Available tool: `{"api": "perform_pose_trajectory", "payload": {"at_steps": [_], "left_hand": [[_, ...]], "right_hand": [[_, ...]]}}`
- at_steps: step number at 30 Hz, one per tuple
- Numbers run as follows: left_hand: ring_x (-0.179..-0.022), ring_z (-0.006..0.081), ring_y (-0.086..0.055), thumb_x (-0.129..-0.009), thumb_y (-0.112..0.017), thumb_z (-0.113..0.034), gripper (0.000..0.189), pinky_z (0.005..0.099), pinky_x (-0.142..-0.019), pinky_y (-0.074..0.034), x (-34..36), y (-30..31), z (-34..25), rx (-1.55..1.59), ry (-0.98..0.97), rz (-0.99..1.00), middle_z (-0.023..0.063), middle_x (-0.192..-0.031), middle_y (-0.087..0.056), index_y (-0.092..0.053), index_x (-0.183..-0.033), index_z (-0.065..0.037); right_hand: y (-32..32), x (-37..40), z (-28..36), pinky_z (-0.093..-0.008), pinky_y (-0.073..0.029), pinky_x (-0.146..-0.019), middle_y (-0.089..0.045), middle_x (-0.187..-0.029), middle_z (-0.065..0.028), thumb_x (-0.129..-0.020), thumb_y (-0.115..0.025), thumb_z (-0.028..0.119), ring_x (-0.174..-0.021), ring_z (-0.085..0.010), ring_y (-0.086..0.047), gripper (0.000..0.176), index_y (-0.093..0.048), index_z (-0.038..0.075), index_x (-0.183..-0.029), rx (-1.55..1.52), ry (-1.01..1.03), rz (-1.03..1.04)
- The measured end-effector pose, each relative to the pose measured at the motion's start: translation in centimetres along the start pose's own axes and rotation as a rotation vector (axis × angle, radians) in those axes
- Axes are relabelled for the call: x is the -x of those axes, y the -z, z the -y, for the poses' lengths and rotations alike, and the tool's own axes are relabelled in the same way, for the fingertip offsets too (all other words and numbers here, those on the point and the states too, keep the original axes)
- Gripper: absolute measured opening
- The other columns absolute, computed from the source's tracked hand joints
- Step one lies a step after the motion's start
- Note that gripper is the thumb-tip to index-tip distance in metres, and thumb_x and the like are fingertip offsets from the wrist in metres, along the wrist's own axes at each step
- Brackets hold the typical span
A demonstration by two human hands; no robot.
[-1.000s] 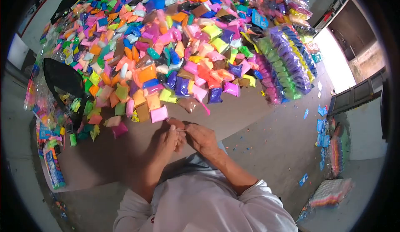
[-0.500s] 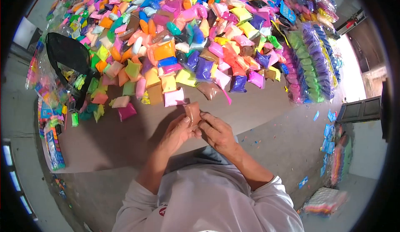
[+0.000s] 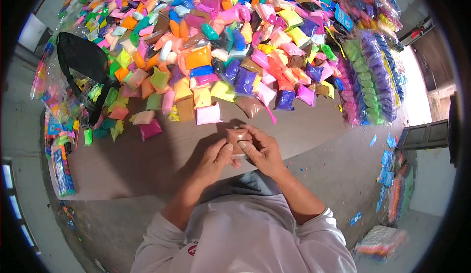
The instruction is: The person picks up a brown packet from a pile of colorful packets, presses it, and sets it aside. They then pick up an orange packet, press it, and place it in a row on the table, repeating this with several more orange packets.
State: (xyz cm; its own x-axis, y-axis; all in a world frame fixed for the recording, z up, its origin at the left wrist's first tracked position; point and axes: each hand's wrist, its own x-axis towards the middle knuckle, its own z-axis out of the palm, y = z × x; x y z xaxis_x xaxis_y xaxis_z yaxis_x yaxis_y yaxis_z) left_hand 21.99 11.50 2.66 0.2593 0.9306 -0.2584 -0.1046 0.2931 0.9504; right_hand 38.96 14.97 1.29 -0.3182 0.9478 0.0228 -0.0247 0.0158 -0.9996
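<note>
Head view: we hold a brown sachet [image 3: 238,138] just over the near part of the tabletop [image 3: 142,167], with our left hand [image 3: 214,159] and right hand [image 3: 266,151] both closed on it, thumbs and fingertips pinching its lower edge. We judge that we are working that edge, just short of the heap of coloured sachets [image 3: 221,52]. Further handling calls for a firm, even pinch, as the film looks slick.
</note>
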Motion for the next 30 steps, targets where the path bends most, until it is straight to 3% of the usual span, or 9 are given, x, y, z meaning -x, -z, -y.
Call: {"api": "perform_pose_trajectory", "payload": {"at_steps": [2, 4, 7, 14, 19, 22, 26, 30], "left_hand": [[-0.073, 0.0129, -0.059, -0.099, -0.04, -0.027, 0.034, 0.0281, -0.067, -0.049, 0.0, 0.1, 0.9, 0.033, -0.018, -0.019, 0.0076, -0.089, -0.06, -0.051, -0.115, 0.001], [-0.071, 0.0127, -0.059, -0.098, -0.042, -0.024, 0.031, 0.0278, -0.067, -0.049, 0.2, 0.0, 1.2, 0.056, -0.076, -0.039, 0.0077, -0.087, -0.06, -0.052, -0.114, 0.001], [-0.071, 0.0129, -0.059, -0.096, -0.045, -0.022, 0.029, 0.0281, -0.065, -0.049, 0.8, -0.4, 1.4, -0.068, -0.154, -0.072, 0.0077, -0.087, -0.06, -0.051, -0.113, 0.001], [-0.068, 0.0142, -0.059, -0.096, -0.047, -0.024, 0.029, 0.03, -0.063, -0.048, 3.3, -0.1, -0.2, -0.236, -0.119, -0.17, 0.0086, -0.082, -0.06, -0.05, -0.112, 0.0], [-0.062, 0.0175, -0.057, -0.097, -0.044, -0.032, 0.033, 0.0317, -0.06, -0.047, 5.4, 1.2, 0.0, -0.332, -0.07, -0.186, 0.011, -0.07, -0.057, -0.052, -0.098, 0.0], [-0.063, 0.0122, -0.053, -0.097, -0.041, -0.031, 0.033, 0.0289, -0.06, -0.045, 6.4, 2.2, 0.7, -0.322, -0.032, -0.208, 0.0041, -0.069, -0.054, -0.053, -0.101, 0.0], [-0.062, 0.011, -0.052, -0.098, -0.04, -0.035, 0.037, 0.0282, -0.058, -0.045, 7.7, 2.7, 1.2, -0.274, -0.037, -0.265, 0.004, -0.069, -0.054, -0.052, -0.097, 0.0], [-0.059, 0.011, -0.052, -0.099, -0.039, -0.035, 0.038, 0.0267, -0.057, -0.044, 8.0, 3.2, 1.3, -0.162, -0.06, -0.33, 0.0044, -0.067, -0.055, -0.054, -0.098, 0.0]], "right_hand": [[-0.8, 0.0, -0.2, -0.0227, -0.046, -0.07, -0.06, -0.09, -0.0028, -0.087, -0.063, 0.009, -0.081, -0.0073, -0.054, 0.038, -0.05, -0.003, -0.12, -0.029, -0.011, 0.035], [-1.8, 0.1, 0.4, -0.0215, -0.045, -0.067, -0.059, -0.088, -0.0014, -0.088, -0.061, 0.009, -0.078, -0.0062, -0.053, 0.027, -0.055, -0.003, -0.112, -0.251, -0.068, -0.033], [-2.0, 0.3, 0.8, -0.0201, -0.043, -0.065, -0.059, -0.089, -0.0008, -0.091, -0.059, 0.011, -0.077, -0.0051, -0.051, 0.018, -0.057, -0.001, -0.104, -0.258, -0.132, 0.004], [-3.9, 1.2, 2.1, -0.0217, -0.044, -0.069, -0.06, -0.088, 0.0007, -0.094, -0.055, 0.019, -0.077, -0.0055, -0.051, 0.024, -0.059, -0.002, -0.104, -0.331, -0.263, 0.057], [-5.1, 1.1, 3.2, -0.022, -0.045, -0.073, -0.063, -0.092, -0.0015, -0.095, -0.054, 0.024, -0.081, -0.0072, -0.054, 0.033, -0.06, -0.002, -0.113, -0.294, -0.377, 0.151], [-6.0, 0.9, 2.1, -0.0215, -0.044, -0.073, -0.063, -0.092, -0.0009, -0.095, -0.053, 0.025, -0.08, -0.0067, -0.054, 0.033, -0.061, -0.001, -0.112, -0.31, -0.331, 0.193], [-7.0, 1.1, 2.0, -0.021, -0.044, -0.072, -0.062, -0.091, -0.0001, -0.096, -0.052, 0.025, -0.079, -0.0062, -0.053, 0.031, -0.061, 0.0, -0.111, -0.248, -0.413, 0.218], [-7.8, 0.9, 0.9, -0.0223, -0.044, -0.071, -0.06, -0.089, -0.0003, -0.095, -0.053, 0.018, -0.078, -0.007, -0.053, 0.021, -0.059, 0.0, -0.104, -0.399, -0.347, 0.306]]}}
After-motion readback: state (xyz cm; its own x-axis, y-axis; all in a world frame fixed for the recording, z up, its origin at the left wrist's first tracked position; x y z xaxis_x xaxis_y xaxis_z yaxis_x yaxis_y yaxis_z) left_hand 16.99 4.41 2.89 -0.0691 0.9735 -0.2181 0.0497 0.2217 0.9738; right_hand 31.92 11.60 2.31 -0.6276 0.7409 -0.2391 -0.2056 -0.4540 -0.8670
